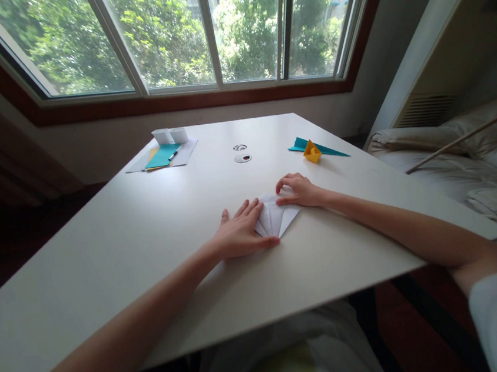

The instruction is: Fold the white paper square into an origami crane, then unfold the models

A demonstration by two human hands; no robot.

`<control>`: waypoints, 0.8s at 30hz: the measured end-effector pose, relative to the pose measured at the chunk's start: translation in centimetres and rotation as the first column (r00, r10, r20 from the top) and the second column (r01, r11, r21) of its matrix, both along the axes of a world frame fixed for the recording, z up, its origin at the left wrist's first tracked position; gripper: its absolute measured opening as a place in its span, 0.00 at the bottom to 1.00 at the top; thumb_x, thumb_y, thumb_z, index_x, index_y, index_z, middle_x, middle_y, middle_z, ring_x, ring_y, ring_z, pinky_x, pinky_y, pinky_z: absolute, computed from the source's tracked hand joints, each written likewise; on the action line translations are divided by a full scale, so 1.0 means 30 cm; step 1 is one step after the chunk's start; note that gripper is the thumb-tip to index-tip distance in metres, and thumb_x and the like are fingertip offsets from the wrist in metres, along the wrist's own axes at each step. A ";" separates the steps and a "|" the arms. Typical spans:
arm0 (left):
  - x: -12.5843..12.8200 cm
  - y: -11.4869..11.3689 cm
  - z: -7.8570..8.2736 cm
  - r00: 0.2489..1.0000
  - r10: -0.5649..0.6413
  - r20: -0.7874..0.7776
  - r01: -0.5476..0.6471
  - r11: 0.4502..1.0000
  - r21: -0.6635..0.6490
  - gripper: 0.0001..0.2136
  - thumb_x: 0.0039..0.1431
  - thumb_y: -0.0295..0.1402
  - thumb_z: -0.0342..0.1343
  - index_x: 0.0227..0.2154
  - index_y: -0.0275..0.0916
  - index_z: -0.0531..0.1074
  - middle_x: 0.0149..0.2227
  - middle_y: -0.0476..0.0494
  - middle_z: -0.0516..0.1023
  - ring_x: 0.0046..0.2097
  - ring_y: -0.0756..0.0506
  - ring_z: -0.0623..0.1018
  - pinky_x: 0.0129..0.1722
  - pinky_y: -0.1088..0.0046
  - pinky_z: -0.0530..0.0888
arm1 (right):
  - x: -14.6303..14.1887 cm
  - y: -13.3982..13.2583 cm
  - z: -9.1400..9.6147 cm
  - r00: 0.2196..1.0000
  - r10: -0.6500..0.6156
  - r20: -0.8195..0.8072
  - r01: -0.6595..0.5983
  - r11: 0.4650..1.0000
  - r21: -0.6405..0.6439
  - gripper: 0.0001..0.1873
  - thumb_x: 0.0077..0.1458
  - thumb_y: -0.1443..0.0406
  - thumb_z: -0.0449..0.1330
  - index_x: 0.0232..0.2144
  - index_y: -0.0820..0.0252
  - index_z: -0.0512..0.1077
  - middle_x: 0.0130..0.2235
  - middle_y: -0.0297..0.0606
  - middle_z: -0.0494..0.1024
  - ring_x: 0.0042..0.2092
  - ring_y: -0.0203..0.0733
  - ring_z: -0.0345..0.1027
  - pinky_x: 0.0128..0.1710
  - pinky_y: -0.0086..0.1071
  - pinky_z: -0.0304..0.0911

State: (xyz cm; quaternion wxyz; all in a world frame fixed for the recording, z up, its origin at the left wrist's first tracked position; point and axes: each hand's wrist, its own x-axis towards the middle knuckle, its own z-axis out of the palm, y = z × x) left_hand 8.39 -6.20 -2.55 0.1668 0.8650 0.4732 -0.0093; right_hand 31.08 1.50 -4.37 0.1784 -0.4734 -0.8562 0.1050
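Supporting surface: white table (147, 232).
Left hand (240, 234): flat, fingers spread, pressing the paper's left side.
Right hand (300, 191): fingers curled, tips on the paper's far right edge; pinching or pressing, cannot tell.
White paper (276, 215): mid-table between both hands; folded, layered flaps, creases fanning from one end.

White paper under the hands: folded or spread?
Folded: the white paper shows creases and flaps tapering to a point. The left hand presses it flat; the right hand touches its far edge.
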 end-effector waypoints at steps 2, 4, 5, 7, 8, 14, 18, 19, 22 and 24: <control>0.001 -0.001 0.002 1.000 -0.001 -0.003 0.001 1.000 -0.002 0.46 0.46 0.63 0.40 0.62 0.40 0.40 0.64 0.40 0.37 0.64 0.35 0.40 0.54 0.38 0.39 | -0.004 -0.006 0.003 1.000 -0.008 0.004 0.008 1.000 -0.013 0.21 0.45 0.48 0.59 0.36 0.55 0.71 0.44 0.41 0.69 0.48 0.51 0.59 0.47 0.44 0.54; 0.002 -0.002 0.003 1.000 -0.001 -0.002 0.001 1.000 -0.002 0.46 0.46 0.63 0.40 0.62 0.40 0.40 0.64 0.40 0.36 0.64 0.35 0.40 0.54 0.38 0.39 | -0.008 -0.012 0.006 1.000 -0.018 0.009 0.019 1.000 -0.023 0.20 0.46 0.49 0.58 0.36 0.55 0.71 0.45 0.41 0.69 0.48 0.51 0.58 0.47 0.44 0.54; 0.002 -0.002 0.003 1.000 0.000 -0.002 0.000 1.000 -0.002 0.46 0.46 0.63 0.40 0.62 0.40 0.39 0.64 0.40 0.36 0.64 0.35 0.40 0.54 0.38 0.39 | -0.010 -0.015 0.008 1.000 -0.022 0.012 0.022 0.999 -0.025 0.19 0.47 0.49 0.58 0.36 0.55 0.71 0.45 0.41 0.69 0.48 0.51 0.58 0.47 0.44 0.54; 0.002 -0.002 0.004 1.000 0.003 -0.004 -0.003 1.000 -0.002 0.46 0.46 0.63 0.41 0.62 0.40 0.39 0.64 0.40 0.36 0.64 0.35 0.40 0.54 0.39 0.39 | -0.013 -0.018 0.011 1.000 -0.027 0.015 0.028 0.999 -0.027 0.18 0.47 0.50 0.58 0.36 0.54 0.71 0.45 0.41 0.69 0.49 0.51 0.58 0.48 0.44 0.53; 0.002 -0.002 0.004 1.000 0.003 -0.006 -0.003 1.000 -0.002 0.46 0.46 0.63 0.41 0.62 0.40 0.39 0.64 0.39 0.36 0.64 0.35 0.40 0.54 0.39 0.39 | -0.014 -0.019 0.012 0.999 -0.029 0.015 0.030 0.999 -0.027 0.18 0.47 0.50 0.58 0.36 0.54 0.71 0.45 0.41 0.69 0.49 0.51 0.58 0.48 0.44 0.53; -0.001 -0.013 0.015 0.999 -0.030 0.036 0.029 0.999 0.032 0.40 0.47 0.62 0.43 0.61 0.50 0.45 0.65 0.40 0.40 0.64 0.32 0.41 0.52 0.35 0.40 | -0.016 -0.021 0.012 1.000 -0.017 -0.015 0.016 1.000 -0.023 0.18 0.47 0.50 0.58 0.36 0.55 0.71 0.44 0.41 0.70 0.49 0.51 0.59 0.48 0.44 0.53; -0.004 -0.030 0.029 0.994 -0.086 0.062 0.073 0.981 0.181 0.29 0.49 0.57 0.48 0.53 0.54 0.61 0.64 0.42 0.43 0.63 0.30 0.41 0.53 0.36 0.43 | -0.016 -0.026 0.011 0.999 0.013 -0.042 -0.013 1.000 0.005 0.19 0.48 0.52 0.58 0.39 0.55 0.70 0.44 0.41 0.70 0.48 0.50 0.59 0.49 0.45 0.54; -0.005 -0.034 0.032 0.992 -0.105 0.072 0.086 0.970 0.228 0.27 0.50 0.55 0.50 0.52 0.53 0.62 0.64 0.41 0.45 0.63 0.31 0.44 0.54 0.39 0.46 | -0.015 -0.028 0.011 0.997 0.047 -0.058 -0.046 0.998 0.031 0.19 0.49 0.53 0.59 0.41 0.55 0.69 0.45 0.41 0.69 0.49 0.49 0.58 0.50 0.45 0.53; -0.006 -0.042 0.040 0.983 -0.154 0.101 0.117 0.945 0.306 0.24 0.52 0.47 0.53 0.52 0.48 0.62 0.59 0.39 0.58 0.58 0.36 0.59 0.53 0.52 0.58 | -0.009 -0.038 0.015 0.974 0.211 -0.083 -0.199 0.971 0.133 0.15 0.51 0.59 0.58 0.42 0.54 0.69 0.47 0.40 0.68 0.52 0.47 0.55 0.52 0.43 0.52; -0.008 -0.044 0.045 0.979 -0.170 0.115 0.130 0.946 0.296 0.23 0.53 0.43 0.53 0.52 0.44 0.62 0.54 0.40 0.65 0.53 0.39 0.66 0.51 0.58 0.62 | -0.004 -0.048 0.023 0.949 0.307 -0.070 -0.293 0.942 0.164 0.14 0.53 0.62 0.56 0.43 0.53 0.69 0.48 0.40 0.67 0.52 0.46 0.54 0.53 0.42 0.53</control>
